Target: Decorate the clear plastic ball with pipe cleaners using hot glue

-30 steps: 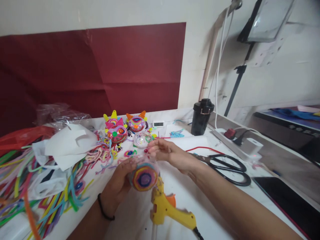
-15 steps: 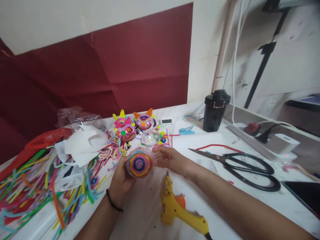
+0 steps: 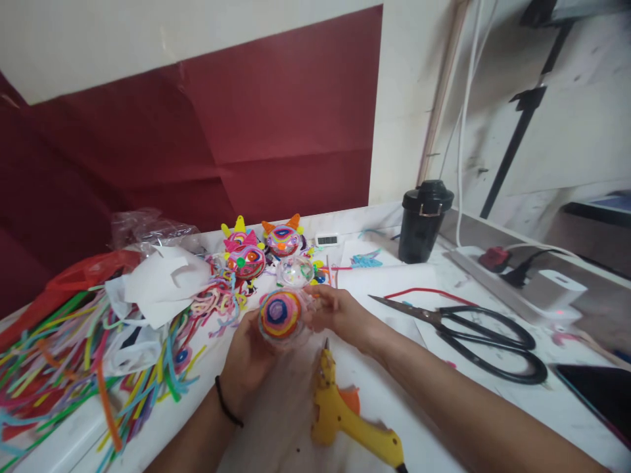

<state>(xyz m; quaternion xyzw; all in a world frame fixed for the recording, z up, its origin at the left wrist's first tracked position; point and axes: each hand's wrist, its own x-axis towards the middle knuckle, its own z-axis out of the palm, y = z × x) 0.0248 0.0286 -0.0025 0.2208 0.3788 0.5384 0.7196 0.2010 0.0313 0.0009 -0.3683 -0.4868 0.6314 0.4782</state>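
Observation:
My left hand (image 3: 251, 355) is wrapped round a clear plastic ball (image 3: 280, 316) covered with coiled pipe cleaner in rings of blue, pink, orange and yellow. From the other side, the bent fingers of my right hand (image 3: 331, 309) grip the ball's clear right edge; some fingertips are hidden. Just below the hands lies a yellow hot glue gun (image 3: 332, 414), its nozzle pointing away from me. Behind the ball sits a clear plastic half-shell (image 3: 294, 270) with small coloured bits in it. Finished-looking decorated balls (image 3: 283, 240) with horns stand farther back.
Loose pipe cleaners (image 3: 142, 387) spread over the left, beside crumpled white paper (image 3: 165, 282). Large black-handled scissors (image 3: 473, 332) lie on the right. Farther off are a black cup (image 3: 425, 223), a small digital timer (image 3: 327, 240) and a power strip (image 3: 522, 295). A phone (image 3: 599, 394) lies at the right edge.
The ball has moved slightly right and tilted, so its ringed face turns more upward and its clear side shows more. My right fingers are now against its edge.

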